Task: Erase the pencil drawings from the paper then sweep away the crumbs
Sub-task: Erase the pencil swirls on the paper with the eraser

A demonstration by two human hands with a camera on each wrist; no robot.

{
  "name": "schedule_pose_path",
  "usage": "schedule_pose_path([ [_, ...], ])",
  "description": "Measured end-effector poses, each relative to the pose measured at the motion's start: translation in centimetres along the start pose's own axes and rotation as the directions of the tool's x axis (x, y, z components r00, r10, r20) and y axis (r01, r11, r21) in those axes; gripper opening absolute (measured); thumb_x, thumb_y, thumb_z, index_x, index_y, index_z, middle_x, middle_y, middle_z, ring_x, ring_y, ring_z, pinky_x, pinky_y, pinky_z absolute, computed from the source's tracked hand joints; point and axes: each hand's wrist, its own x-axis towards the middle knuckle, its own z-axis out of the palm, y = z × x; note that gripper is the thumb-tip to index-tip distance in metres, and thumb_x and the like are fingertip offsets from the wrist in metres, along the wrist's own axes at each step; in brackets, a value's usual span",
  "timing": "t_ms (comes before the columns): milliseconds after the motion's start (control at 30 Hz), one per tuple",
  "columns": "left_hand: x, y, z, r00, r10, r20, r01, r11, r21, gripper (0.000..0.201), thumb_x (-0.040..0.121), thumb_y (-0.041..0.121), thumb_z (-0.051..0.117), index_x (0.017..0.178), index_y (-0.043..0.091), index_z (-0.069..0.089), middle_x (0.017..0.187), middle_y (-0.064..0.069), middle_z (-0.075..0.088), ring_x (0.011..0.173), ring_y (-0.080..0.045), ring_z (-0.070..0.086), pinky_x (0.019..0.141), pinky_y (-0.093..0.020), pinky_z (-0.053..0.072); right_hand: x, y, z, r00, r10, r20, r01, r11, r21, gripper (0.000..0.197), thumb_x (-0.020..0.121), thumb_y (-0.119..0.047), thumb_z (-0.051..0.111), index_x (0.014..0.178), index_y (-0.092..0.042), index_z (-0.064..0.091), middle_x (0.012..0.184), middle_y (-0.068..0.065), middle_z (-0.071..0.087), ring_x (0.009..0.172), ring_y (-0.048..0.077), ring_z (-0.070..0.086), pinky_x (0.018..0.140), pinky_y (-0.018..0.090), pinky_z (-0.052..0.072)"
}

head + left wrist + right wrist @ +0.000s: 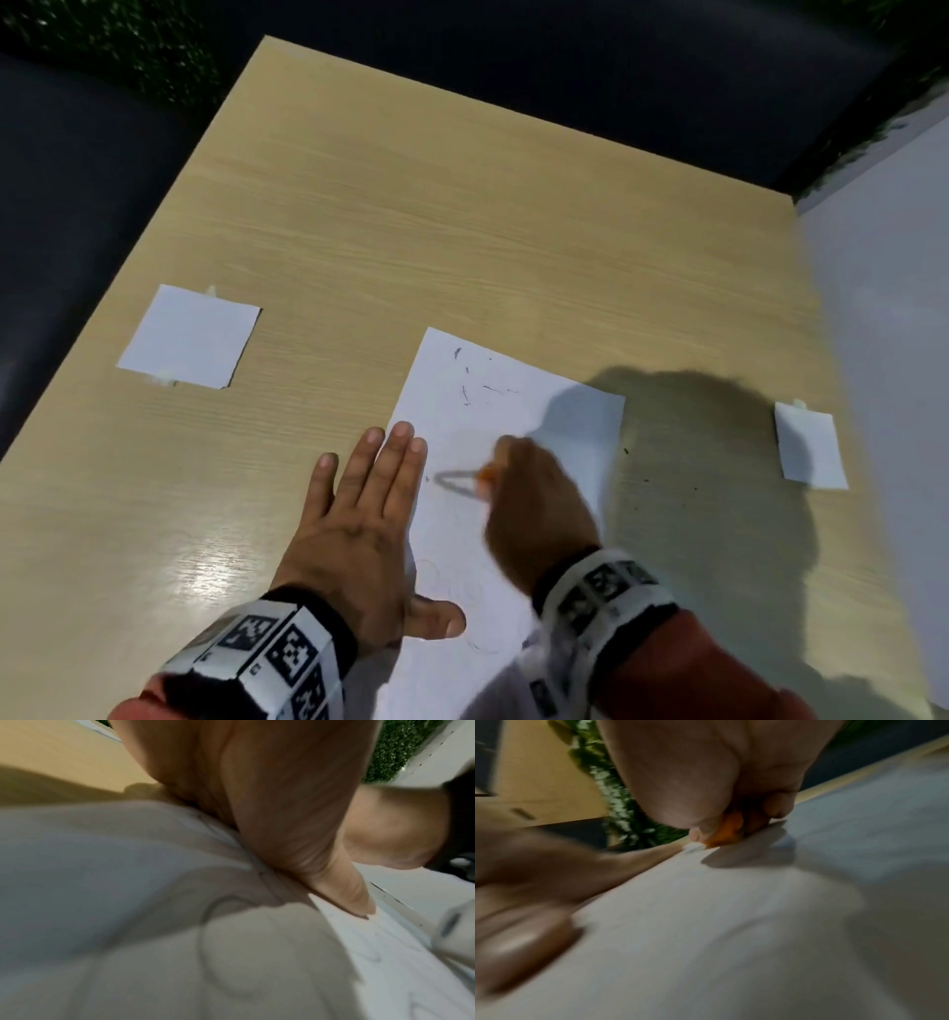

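Observation:
A white paper (513, 411) lies on the wooden table (411, 231). On it I see a grey pencil triangle (454, 482), faint curved lines (475, 596) near its front end, and dark eraser crumbs (464, 393) at its far end. My left hand (369, 519) lies flat with straight fingers on the paper's left edge, thumb (342, 882) pressed on the sheet (128, 882). My right hand (534, 503) pinches an orange eraser (485, 475) against the paper beside the triangle. The right wrist view shows the eraser (727, 832) between fingertips, touching the sheet (731, 923).
A small white square of paper (190, 336) is taped at the table's left. A smaller white slip (811, 447) is taped at the right, near a pale wall (883, 282). A few dark crumbs (644, 479) lie on the wood to the right of the sheet.

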Motion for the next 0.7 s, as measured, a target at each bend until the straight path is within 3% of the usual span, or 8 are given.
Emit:
schedule_pose_path([
  [100, 0.0, 0.3, -0.6, 1.000, -0.015, 0.003, 0.015, 1.000, 0.018, 0.147, 0.041, 0.101, 0.036, 0.154, 0.011, 0.011, 0.162, -0.010, 0.011, 0.148, -0.023, 0.006, 0.113, -0.053, 0.009, 1.2, 2.6, -0.8, 0.992, 0.125, -0.003, -0.125, 0.987, -0.101, 0.011, 0.091, -0.021, 0.041, 0.093, -0.016, 0.051, 0.096, 0.001, 0.056, 0.095, 0.023, 0.051, 0.071, 0.031, 0.034],
  [167, 0.0, 0.5, -0.8, 1.000, -0.014, 0.011, 0.014, 0.999, 0.031, 0.140, 0.049, 0.095, 0.035, 0.155, 0.010, -0.001, 0.163, -0.009, -0.004, 0.149, -0.022, -0.004, 0.114, -0.053, 0.004, 0.1, 0.7, 0.8, 0.998, 0.062, 0.026, -0.061, 0.997, -0.037, 0.015, 0.087, -0.022, 0.045, 0.096, -0.017, 0.055, 0.099, 0.001, 0.059, 0.097, 0.022, 0.054, 0.078, 0.031, 0.041],
  [233, -0.1, 0.4, -0.7, 0.999, 0.004, -0.052, -0.005, 1.000, -0.028, 0.111, 0.065, 0.073, 0.038, 0.151, 0.005, 0.025, 0.160, -0.012, 0.021, 0.146, -0.026, 0.020, 0.110, -0.053, 0.016, -2.2, -1.8, 3.3, 0.980, -0.113, 0.164, 0.111, 0.994, 0.020, 0.024, 0.080, -0.025, 0.054, 0.102, -0.016, 0.058, 0.102, 0.002, 0.060, 0.098, 0.022, 0.056, 0.084, 0.029, 0.044],
  [300, -0.2, 0.4, -0.6, 0.997, -0.003, -0.073, -0.001, 0.999, -0.050, 0.099, 0.074, 0.068, 0.037, 0.150, 0.005, 0.029, 0.158, -0.012, 0.026, 0.144, -0.028, 0.026, 0.109, -0.054, 0.018, -2.7, -1.9, 3.8, 0.975, -0.183, 0.125, 0.183, 0.983, 0.011, 0.019, 0.078, -0.021, 0.051, 0.094, -0.016, 0.061, 0.093, 0.001, 0.062, 0.088, 0.020, 0.058, 0.075, 0.026, 0.045],
  [400, 0.0, 0.5, -0.9, 0.999, -0.020, 0.039, 0.020, 1.000, 0.004, 0.144, 0.049, 0.100, 0.034, 0.154, 0.007, 0.001, 0.162, -0.009, -0.010, 0.149, -0.023, -0.007, 0.115, -0.053, 0.001, 0.1, 0.6, 0.3, 0.999, 0.033, -0.033, -0.033, 0.999, -0.012, 0.013, 0.087, -0.018, 0.043, 0.087, -0.018, 0.055, 0.088, 0.000, 0.057, 0.088, 0.023, 0.057, 0.069, 0.028, 0.037],
  [500, 0.2, 0.7, -0.9, 0.999, -0.041, -0.033, 0.040, 0.999, -0.009, 0.146, 0.047, 0.101, 0.034, 0.146, 0.012, -0.027, 0.153, -0.003, -0.037, 0.141, -0.019, -0.034, 0.115, -0.052, -0.015, 1.4, 2.5, -1.3, 0.983, 0.171, -0.071, -0.175, 0.983, -0.055, 0.010, 0.091, -0.020, 0.041, 0.083, -0.017, 0.046, 0.086, -0.001, 0.053, 0.088, 0.024, 0.055, 0.067, 0.030, 0.034],
  [633, 0.0, 0.3, -0.3, 1.000, -0.003, -0.004, 0.002, 0.999, -0.037, 0.135, 0.053, 0.095, 0.040, 0.152, 0.004, 0.022, 0.160, -0.013, 0.017, 0.146, -0.030, 0.020, 0.110, -0.056, 0.017, -1.7, -2.5, 2.0, 0.992, -0.049, 0.112, 0.044, 0.998, 0.050, 0.007, 0.082, -0.018, 0.054, 0.089, -0.019, 0.051, 0.099, 0.002, 0.058, 0.094, 0.021, 0.054, 0.077, 0.028, 0.040],
  [700, 0.2, 0.3, -0.3, 1.000, 0.016, -0.020, -0.017, 0.999, -0.033, 0.133, 0.054, 0.094, 0.041, 0.151, 0.004, 0.026, 0.159, -0.013, 0.021, 0.144, -0.030, 0.023, 0.109, -0.056, 0.018, -1.7, -2.2, 2.2, 0.984, -0.144, 0.108, 0.143, 0.990, 0.014, 0.012, 0.080, -0.020, 0.047, 0.090, -0.016, 0.053, 0.097, 0.005, 0.058, 0.093, 0.024, 0.053, 0.076, 0.030, 0.041],
])
